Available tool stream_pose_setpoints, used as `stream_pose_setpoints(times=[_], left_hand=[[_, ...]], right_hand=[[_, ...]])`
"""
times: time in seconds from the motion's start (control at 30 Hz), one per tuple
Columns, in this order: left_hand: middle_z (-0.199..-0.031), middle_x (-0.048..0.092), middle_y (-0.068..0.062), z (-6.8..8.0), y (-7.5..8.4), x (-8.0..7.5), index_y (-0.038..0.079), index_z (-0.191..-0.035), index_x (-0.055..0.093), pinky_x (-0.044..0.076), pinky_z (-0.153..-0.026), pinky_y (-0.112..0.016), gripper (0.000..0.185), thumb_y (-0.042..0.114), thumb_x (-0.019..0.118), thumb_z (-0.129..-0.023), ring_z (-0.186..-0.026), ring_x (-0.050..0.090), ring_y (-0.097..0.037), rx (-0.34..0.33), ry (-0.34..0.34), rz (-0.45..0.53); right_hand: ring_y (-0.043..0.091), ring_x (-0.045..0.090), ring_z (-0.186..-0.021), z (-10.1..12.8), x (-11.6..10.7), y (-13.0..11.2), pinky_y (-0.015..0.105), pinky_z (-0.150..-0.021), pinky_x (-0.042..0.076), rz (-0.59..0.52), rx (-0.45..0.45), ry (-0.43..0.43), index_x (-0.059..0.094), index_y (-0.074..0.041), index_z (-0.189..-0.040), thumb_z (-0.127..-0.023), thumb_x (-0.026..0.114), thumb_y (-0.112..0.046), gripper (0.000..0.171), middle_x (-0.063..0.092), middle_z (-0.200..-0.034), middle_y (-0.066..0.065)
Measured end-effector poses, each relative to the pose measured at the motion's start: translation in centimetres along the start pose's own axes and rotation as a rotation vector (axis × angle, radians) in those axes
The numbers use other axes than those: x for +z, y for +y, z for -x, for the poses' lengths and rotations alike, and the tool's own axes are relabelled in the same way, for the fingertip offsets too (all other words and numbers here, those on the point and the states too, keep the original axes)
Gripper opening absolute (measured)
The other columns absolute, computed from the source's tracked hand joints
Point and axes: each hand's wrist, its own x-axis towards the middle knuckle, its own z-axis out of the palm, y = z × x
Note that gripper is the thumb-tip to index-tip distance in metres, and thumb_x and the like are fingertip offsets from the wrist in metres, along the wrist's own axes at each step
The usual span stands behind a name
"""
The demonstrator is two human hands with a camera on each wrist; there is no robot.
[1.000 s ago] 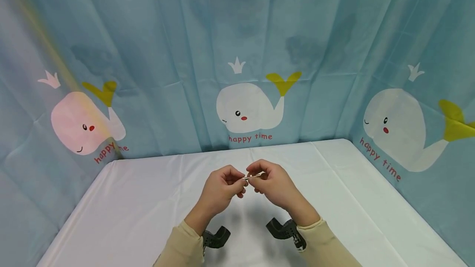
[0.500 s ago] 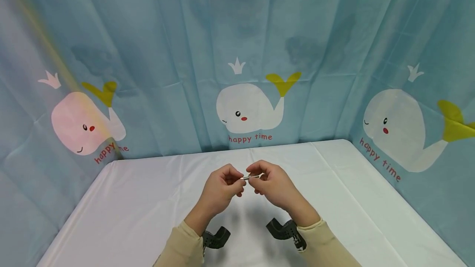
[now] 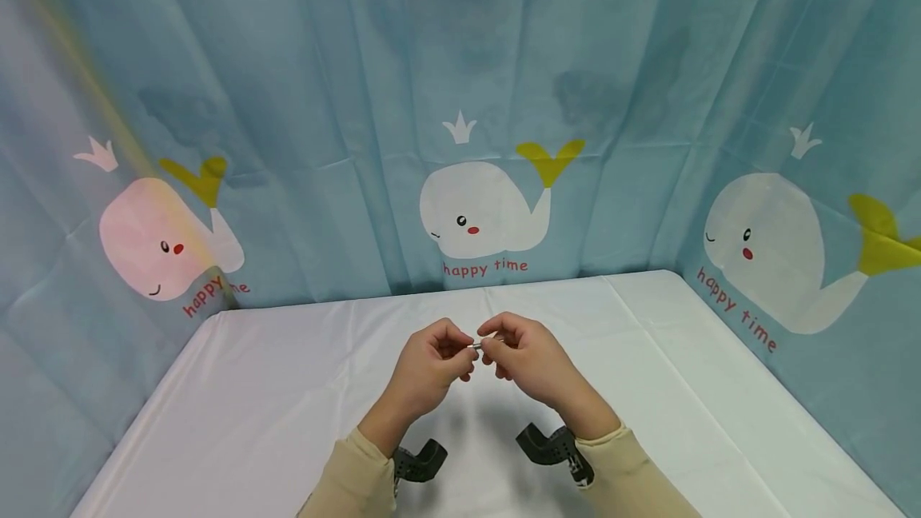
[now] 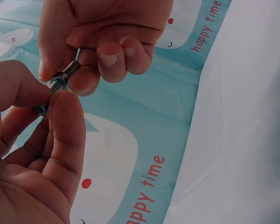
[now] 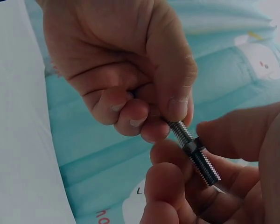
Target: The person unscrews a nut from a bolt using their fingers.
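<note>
A silver threaded bolt (image 5: 179, 129) spans the gap between both hands, above the table. My left hand (image 3: 426, 362) pinches it near one end with thumb and forefinger. In the left wrist view a bolt head (image 4: 40, 110) peeks out below those fingers. Partway along the thread sits a dark hex nut (image 5: 192, 145), with bare thread sticking out beyond it. My right hand (image 3: 536, 358) has its thumb and forefinger on either side of the nut, pinching it. Its remaining fingers are loosely curled. Seen from the head, the fingers hide most of the bolt.
A white cloth covers the table (image 3: 288, 390). Blue curtain (image 3: 324, 102) with printed whales hangs at the back and both sides. Dark wrist mounts (image 3: 420, 460) sit on both forearms, below beige sleeves (image 3: 360, 474).
My right thumb and fingers have shifted on the nut, and the thumb now covers more of the bolt's right end. My left hand stays almost still.
</note>
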Motion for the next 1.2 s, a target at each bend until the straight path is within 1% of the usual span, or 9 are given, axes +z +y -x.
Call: stream_pose_setpoints(times=[0.1, 0.2, 0.3, 0.47, 0.63, 0.77, 0.87, 1.03, 1.2], left_hand=[[-0.082, 0.067, -0.006, 0.04, -0.03, 0.04, 0.007, -0.096, 0.066, 0.056, -0.064, -0.035, 0.006, 0.004, 0.069, -0.091, -0.068, 0.065, -0.024, -0.007, 0.005, -0.003], [-0.082, 0.066, -0.005, 0.02, -0.10, 0.06, 0.007, -0.095, 0.066, 0.056, -0.063, -0.035, 0.007, 0.003, 0.069, -0.091, -0.068, 0.065, -0.024, -0.010, 0.011, -0.004], [-0.082, 0.067, -0.005, -0.05, -0.20, 0.09, 0.007, -0.095, 0.066, 0.055, -0.063, -0.035, 0.007, 0.003, 0.068, -0.091, -0.068, 0.064, -0.024, -0.013, 0.015, -0.006], [-0.082, 0.068, -0.008, -0.06, -0.25, 0.09, 0.007, -0.096, 0.066, 0.055, -0.063, -0.035, 0.006, 0.004, 0.068, -0.091, -0.067, 0.064, -0.023, -0.019, 0.013, -0.008], [-0.081, 0.067, -0.007, -0.05, -0.18, 0.02, 0.007, -0.096, 0.066, 0.055, -0.063, -0.034, 0.006, 0.003, 0.069, -0.091, -0.067, 0.064, -0.024, -0.007, 0.009, -0.007], [-0.081, 0.067, -0.006, -0.12, -0.19, 0.01, 0.007, -0.095, 0.066, 0.056, -0.063, -0.034, 0.006, 0.003, 0.069, -0.091, -0.067, 0.064, -0.024, -0.002, 0.010, -0.008], [-0.081, 0.067, -0.005, -0.21, -0.28, 0.02, 0.007, -0.095, 0.066, 0.056, -0.062, -0.034, 0.006, 0.003, 0.068, -0.091, -0.067, 0.064, -0.023, -0.004, 0.011, -0.013], [-0.081, 0.068, -0.004, -0.24, -0.35, 0.00, 0.007, -0.095, 0.066, 0.055, -0.062, -0.034, 0.006, 0.003, 0.068, -0.091, -0.067, 0.064, -0.023, -0.006, 0.009, -0.012], [-0.082, 0.067, -0.004, -0.17, -0.38, -0.03, 0.007, -0.095, 0.066, 0.056, -0.063, -0.034, 0.006, 0.003, 0.068, -0.091, -0.067, 0.064, -0.023, -0.006, 0.006, -0.004]], right_hand=[[0.025, 0.063, -0.069, 0.02, 0.07, -0.04, 0.038, -0.060, 0.053, -0.015, 0.009, 0.009, 0.067, -0.012, -0.113, -0.094, 0.066, -0.014, 0.020, 0.066, -0.096, 0.006], [0.024, 0.063, -0.069, 0.01, 0.11, -0.08, 0.039, -0.061, 0.053, -0.018, 0.013, 0.012, 0.066, -0.014, -0.114, -0.094, 0.067, -0.017, 0.020, 0.064, -0.100, 0.004], [0.023, 0.060, -0.064, -0.02, 0.03, -0.05, 0.035, -0.056, 0.050, -0.006, 0.011, 0.008, 0.068, -0.015, -0.107, -0.098, 0.064, -0.025, 0.014, 0.065, -0.091, 0.005], [0.020, 0.054, -0.058, -0.10, -0.09, 0.10, 0.030, -0.051, 0.045, 0.007, -0.008, -0.007, 0.069, -0.014, -0.093, -0.103, 0.057, -0.028, 0.021, 0.064, -0.076, 0.007], [0.022, 0.058, -0.063, -0.06, -0.08, -0.10, 0.034, -0.056, 0.049, -0.013, 0.005, 0.011, 0.069, -0.012, -0.104, -0.098, 0.062, -0.017, 0.010, 0.066, -0.090, 0.005], [0.024, 0.061, -0.067, 0.08, -0.08, -0.40, 0.039, -0.060, 0.053, -0.022, 0.019, 0.019, 0.068, -0.014, -0.110, -0.093, 0.065, -0.013, 0.017, 0.064, -0.101, 0.004], [0.024, 0.060, -0.065, 0.08, -0.14, -0.36, 0.038, -0.058, 0.052, -0.024, 0.013, 0.009, 0.068, -0.014, -0.106, -0.098, 0.063, -0.022, 0.012, 0.066, -0.094, 0.005], [0.022, 0.056, -0.061, -0.07, -0.16, 0.01, 0.032, -0.055, 0.048, -0.036, 0.006, -0.007, 0.069, -0.009, -0.096, -0.103, 0.056, -0.027, 0.023, 0.066, -0.080, 0.007], [0.023, 0.059, -0.064, 0.01, -0.12, -0.12, 0.036, -0.058, 0.051, -0.036, -0.007, 0.010, 0.069, -0.012, -0.105, -0.097, 0.061, -0.014, 0.011, 0.066, -0.094, 0.006]])
